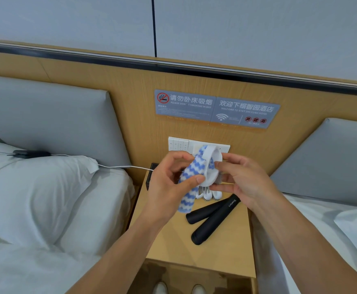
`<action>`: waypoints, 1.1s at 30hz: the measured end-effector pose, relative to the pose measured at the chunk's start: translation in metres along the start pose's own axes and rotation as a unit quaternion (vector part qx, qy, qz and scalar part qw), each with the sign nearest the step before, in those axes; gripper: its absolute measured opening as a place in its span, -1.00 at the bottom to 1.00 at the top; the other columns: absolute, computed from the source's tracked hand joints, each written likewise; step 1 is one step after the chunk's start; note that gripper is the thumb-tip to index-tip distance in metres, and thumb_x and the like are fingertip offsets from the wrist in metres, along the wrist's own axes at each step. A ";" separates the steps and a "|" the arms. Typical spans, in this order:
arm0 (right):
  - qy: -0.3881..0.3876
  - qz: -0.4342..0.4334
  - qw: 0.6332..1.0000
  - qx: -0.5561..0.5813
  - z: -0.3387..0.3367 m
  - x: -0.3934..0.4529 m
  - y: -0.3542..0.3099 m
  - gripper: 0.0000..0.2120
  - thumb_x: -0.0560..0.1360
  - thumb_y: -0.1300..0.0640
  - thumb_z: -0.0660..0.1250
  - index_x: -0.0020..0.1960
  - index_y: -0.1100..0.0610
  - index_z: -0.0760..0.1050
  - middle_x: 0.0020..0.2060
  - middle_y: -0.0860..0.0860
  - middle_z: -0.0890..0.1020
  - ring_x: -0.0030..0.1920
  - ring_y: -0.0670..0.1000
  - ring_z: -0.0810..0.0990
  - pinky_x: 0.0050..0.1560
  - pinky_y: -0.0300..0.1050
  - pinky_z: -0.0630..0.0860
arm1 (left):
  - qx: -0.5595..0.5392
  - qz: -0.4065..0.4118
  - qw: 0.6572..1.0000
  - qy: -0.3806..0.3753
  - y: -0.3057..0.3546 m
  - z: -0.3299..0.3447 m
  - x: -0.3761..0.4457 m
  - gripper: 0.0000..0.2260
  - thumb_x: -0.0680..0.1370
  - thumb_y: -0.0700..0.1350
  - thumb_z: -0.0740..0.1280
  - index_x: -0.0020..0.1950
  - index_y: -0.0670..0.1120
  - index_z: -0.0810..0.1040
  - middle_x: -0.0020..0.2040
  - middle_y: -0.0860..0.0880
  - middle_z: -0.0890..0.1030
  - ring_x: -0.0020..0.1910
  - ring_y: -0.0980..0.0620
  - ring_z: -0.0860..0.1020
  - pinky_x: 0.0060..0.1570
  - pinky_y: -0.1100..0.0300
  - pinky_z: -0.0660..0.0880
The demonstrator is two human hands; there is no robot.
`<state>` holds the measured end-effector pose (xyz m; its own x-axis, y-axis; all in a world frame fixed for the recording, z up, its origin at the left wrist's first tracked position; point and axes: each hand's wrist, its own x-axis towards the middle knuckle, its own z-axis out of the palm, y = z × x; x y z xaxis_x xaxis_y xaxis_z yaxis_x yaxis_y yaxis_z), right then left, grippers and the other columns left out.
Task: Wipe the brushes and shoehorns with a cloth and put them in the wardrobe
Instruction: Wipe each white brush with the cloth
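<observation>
At frame centre, the left hand [173, 177] pinches a blue-and-white cloth [189, 183] against a white brush [210, 166] held by the right hand [243, 179]. Below them, two black shoehorns [213, 217] and more white brushes [208, 195] lie on the wooden worktop [173, 247].

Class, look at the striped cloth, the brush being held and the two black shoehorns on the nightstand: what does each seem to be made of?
Cloth: soft fuzzy fabric, likely microfibre; it drapes limply.
Brush: smooth white body, probably matte plastic, with grey bristles.
Shoehorns: matte black, apparently plastic; dull even sheen, printed lettering.
</observation>
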<state>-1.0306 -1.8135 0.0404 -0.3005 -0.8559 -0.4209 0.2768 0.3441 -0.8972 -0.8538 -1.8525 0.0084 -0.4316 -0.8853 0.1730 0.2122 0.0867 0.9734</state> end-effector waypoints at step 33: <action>0.094 -0.346 0.860 -0.364 0.018 -0.009 0.008 -0.64 0.47 0.22 0.48 0.24 0.03 0.63 -0.01 -0.05 0.65 -0.02 -0.06 0.61 -0.01 0.00 0.59 | 0.026 -0.158 0.984 -0.081 0.032 -0.018 0.045 -0.70 0.32 -0.06 0.59 -0.09 -0.03 0.52 -0.07 -0.32 0.65 -0.16 -0.14 0.64 -0.07 -0.08 0.54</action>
<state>-1.0093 -1.8097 0.0393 -0.3245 -0.8990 0.2942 -0.6508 -0.0135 -0.7592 -0.8503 -1.8977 0.0449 -0.6036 -0.7879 -0.1220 0.0024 -0.1548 0.9879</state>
